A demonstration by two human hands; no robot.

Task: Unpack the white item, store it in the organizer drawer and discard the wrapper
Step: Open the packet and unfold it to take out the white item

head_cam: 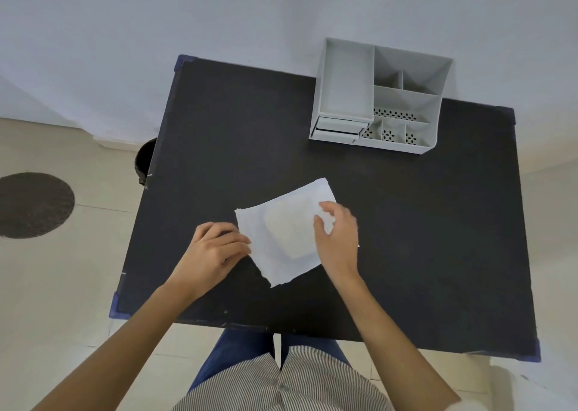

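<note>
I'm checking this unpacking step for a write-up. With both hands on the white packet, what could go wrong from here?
1. The left hand and right hand grip opposite edges of the wrapper; a sharp pull might tear it unevenly or fling the white item out.
2. The organizer sits at the table's far edge with its drawer apparently shut; tugging the drawer one-handed could shift it.

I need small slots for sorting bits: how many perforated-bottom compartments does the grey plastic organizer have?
4 visible: one long compartment mid-organizer, and three small ones along its front edge, left, middle and right. Deeper rear compartments' floors are not visible.
</note>
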